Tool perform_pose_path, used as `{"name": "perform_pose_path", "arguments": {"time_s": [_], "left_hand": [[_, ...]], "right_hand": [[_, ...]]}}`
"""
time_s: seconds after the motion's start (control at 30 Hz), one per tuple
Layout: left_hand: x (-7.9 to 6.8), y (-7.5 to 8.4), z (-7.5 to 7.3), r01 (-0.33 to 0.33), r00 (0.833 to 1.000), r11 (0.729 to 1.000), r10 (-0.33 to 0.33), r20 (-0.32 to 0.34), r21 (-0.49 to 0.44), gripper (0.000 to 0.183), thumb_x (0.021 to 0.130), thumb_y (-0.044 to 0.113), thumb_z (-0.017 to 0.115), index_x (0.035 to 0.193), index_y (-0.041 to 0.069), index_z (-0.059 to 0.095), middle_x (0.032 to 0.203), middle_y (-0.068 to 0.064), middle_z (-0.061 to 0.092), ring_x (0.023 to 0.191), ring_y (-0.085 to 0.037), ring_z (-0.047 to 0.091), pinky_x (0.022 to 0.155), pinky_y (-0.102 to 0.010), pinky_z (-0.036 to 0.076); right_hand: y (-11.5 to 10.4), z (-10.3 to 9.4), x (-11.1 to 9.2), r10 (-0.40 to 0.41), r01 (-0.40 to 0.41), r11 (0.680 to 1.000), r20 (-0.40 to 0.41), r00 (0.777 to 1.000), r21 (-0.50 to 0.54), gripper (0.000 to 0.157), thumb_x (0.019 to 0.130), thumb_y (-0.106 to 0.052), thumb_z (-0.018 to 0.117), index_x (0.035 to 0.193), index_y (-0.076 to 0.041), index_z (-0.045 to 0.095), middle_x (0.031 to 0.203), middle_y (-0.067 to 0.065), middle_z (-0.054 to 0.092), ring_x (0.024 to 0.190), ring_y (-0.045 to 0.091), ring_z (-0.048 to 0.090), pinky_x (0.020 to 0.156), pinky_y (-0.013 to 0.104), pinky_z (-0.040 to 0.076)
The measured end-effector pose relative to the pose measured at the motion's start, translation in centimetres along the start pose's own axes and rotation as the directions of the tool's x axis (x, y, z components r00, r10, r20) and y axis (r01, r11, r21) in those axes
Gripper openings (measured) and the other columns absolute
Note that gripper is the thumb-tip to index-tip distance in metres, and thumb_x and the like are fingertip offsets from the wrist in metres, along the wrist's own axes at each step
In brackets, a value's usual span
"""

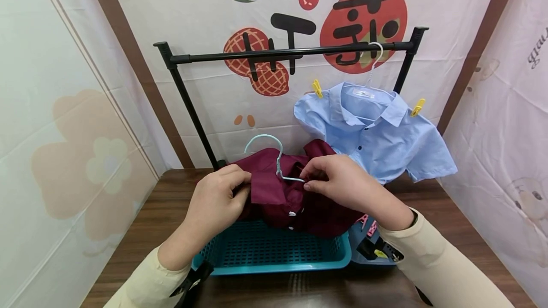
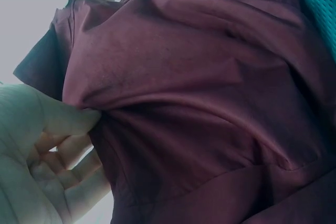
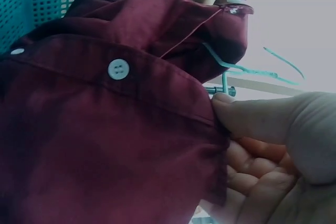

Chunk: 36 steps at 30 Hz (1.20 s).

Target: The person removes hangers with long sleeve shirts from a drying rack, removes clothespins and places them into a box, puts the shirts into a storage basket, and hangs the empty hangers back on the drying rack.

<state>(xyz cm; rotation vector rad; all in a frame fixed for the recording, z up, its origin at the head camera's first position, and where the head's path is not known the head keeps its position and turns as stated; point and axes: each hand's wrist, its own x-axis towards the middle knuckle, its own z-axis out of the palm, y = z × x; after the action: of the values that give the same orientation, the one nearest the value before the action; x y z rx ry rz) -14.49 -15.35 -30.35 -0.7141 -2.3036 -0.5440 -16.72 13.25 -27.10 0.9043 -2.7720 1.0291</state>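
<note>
A maroon button-up shirt (image 1: 267, 189) lies bunched over the back of a teal basket (image 1: 274, 270), and a light-blue hanger (image 1: 279, 158) pokes its hook up out of the collar. On the left side of the collar, my left hand (image 1: 220, 196) pinches the cloth; in the left wrist view the thumb (image 2: 79, 121) presses the fabric edge. My right hand (image 1: 342, 184) pinches the shirt's other side by the hanger arm. White buttons (image 3: 118, 69) show along the placket in the right wrist view. Most of the hanger is hidden inside the cloth.
Behind stands a black garment rack (image 1: 274, 53). From its right end hangs a light-blue shirt (image 1: 364, 132) with yellow clips (image 1: 417, 107) at the shoulders. A blue tray (image 1: 372, 260) with pink clips (image 1: 371, 228) sits right of the basket on the wooden table (image 1: 141, 246).
</note>
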Motion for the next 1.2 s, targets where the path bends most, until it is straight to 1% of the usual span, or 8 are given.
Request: {"name": "perform_pose_path", "arguments": {"time_s": [0.2,0.37,0.47,0.63,0.87,1.2], "left_hand": [[-0.2,-0.3,-0.3,0.017,1.0,1.0,-0.017,-0.001,0.006,0.016,0.088,0.004,0.073,0.088,0.02,0.076,0.085,0.012,0.067,0.073,-0.004,0.057,0.066,-0.03,0.052],[-0.5,-0.5,-0.5,0.021,1.0,1.0,-0.021,-0.005,0.007,0.015,0.088,0.004,0.074,0.089,0.019,0.076,0.087,0.011,0.068,0.075,-0.004,0.059,0.067,-0.031,0.054],[-0.6,-0.6,-0.6,0.024,1.0,1.0,-0.024,-0.012,0.014,0.016,0.087,0.002,0.075,0.089,0.019,0.076,0.087,0.011,0.067,0.074,-0.005,0.058,0.066,-0.03,0.053],[-0.9,-0.9,-0.7,0.033,0.999,0.999,-0.033,-0.018,0.025,0.016,0.087,0.001,0.076,0.09,0.017,0.074,0.087,0.009,0.066,0.072,-0.006,0.056,0.064,-0.03,0.052],[-1.2,-1.3,-0.8,0.043,0.998,0.998,-0.042,-0.037,0.041,0.016,0.087,0.001,0.077,0.09,0.016,0.073,0.086,0.007,0.064,0.071,-0.008,0.055,0.063,-0.031,0.051],[-1.4,-1.7,-0.9,0.056,0.997,0.997,-0.052,-0.059,0.053,0.014,0.087,0.002,0.078,0.094,0.013,0.073,0.088,0.004,0.064,0.072,-0.009,0.056,0.063,-0.033,0.051]], "right_hand": [[0.1,0.0,-0.4,-0.089,0.086,0.995,-0.055,0.994,-0.054,0.013,0.089,-0.011,0.08,0.101,-0.016,0.077,0.09,-0.009,0.075,0.082,0.005,0.066,0.077,0.033,0.056],[0.4,0.0,-0.9,-0.153,0.144,0.985,-0.086,0.984,-0.095,0.016,0.087,-0.009,0.082,0.1,-0.017,0.077,0.092,-0.01,0.076,0.084,0.004,0.067,0.078,0.033,0.057],[0.6,0.1,-1.2,-0.178,0.168,0.981,-0.1,0.979,-0.101,0.017,0.087,-0.007,0.082,0.099,-0.018,0.077,0.094,-0.01,0.076,0.086,0.003,0.067,0.079,0.032,0.058],[0.8,0.1,-1.8,-0.175,0.163,0.981,-0.12,0.977,-0.103,0.018,0.087,-0.006,0.082,0.097,-0.019,0.076,0.092,-0.011,0.074,0.084,0.003,0.064,0.078,0.03,0.058],[1.3,0.0,-2.6,-0.161,0.138,0.978,-0.148,0.976,-0.154,0.019,0.086,-0.007,0.082,0.096,-0.021,0.076,0.088,-0.014,0.071,0.08,0.004,0.061,0.074,0.029,0.055],[2.3,-0.3,-3.5,-0.143,0.112,0.978,-0.18,0.973,-0.173,0.019,0.088,-0.007,0.081,0.103,-0.018,0.076,0.096,-0.011,0.073,0.086,0.005,0.065,0.077,0.032,0.058]]}}
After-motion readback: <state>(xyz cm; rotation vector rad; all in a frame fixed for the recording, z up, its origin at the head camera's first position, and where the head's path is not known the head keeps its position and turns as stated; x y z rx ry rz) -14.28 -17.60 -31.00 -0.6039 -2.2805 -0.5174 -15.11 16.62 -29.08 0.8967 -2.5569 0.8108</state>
